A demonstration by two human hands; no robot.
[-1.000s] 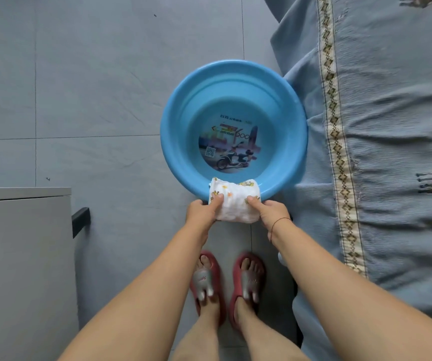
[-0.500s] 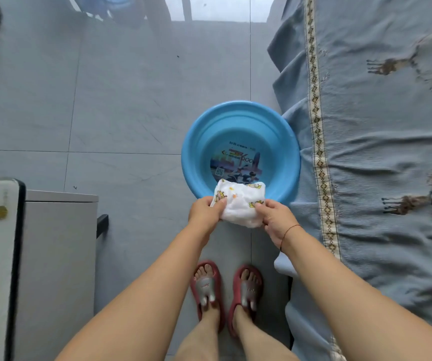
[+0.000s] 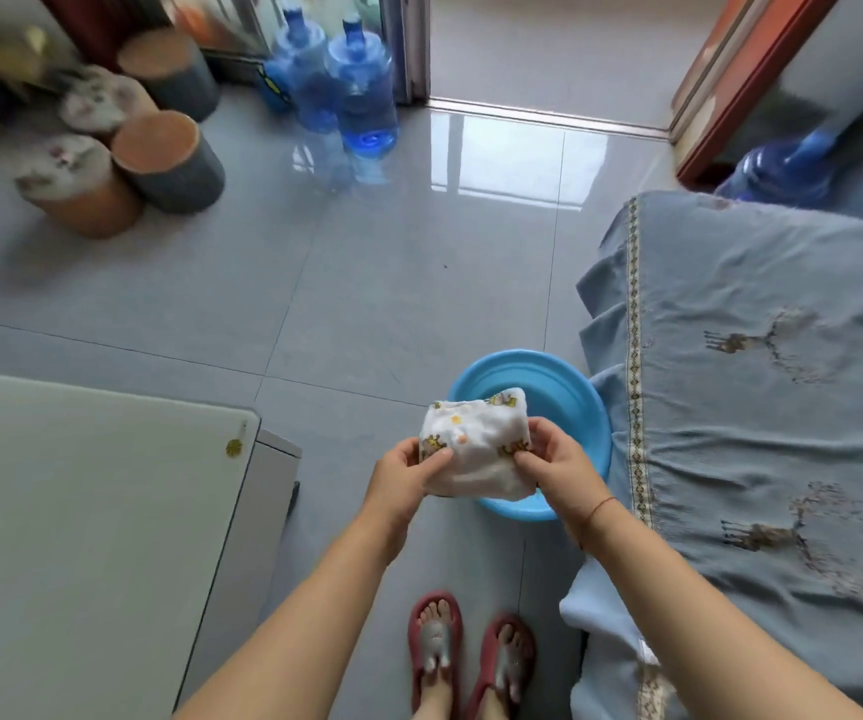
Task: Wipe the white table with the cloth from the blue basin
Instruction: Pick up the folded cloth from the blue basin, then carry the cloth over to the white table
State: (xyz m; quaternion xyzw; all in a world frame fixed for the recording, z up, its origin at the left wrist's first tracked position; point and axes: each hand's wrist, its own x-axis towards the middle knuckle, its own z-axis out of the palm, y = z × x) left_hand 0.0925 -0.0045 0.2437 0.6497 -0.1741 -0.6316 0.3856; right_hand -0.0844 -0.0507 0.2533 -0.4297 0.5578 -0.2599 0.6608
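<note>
Your cloth [image 3: 473, 459] was soft, crumpled fabric, your basin [image 3: 569, 392] smooth glossy plastic, the table [image 3: 81, 511] beside you smooth and faintly shiny, the floor tiles [image 3: 367, 283] glossy, the bed cover [image 3: 762, 418] matt woven cloth

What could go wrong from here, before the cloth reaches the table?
1. The cloth, pinched at its sides by the left hand and right hand, hangs partly past the blue basin rim. If it is wet, which I cannot tell, drips may land on the glossy floor near the slippers: slip risk.
2. The basin sits just ahead of the slippers; turning toward the white table on the left could kick it.
</note>
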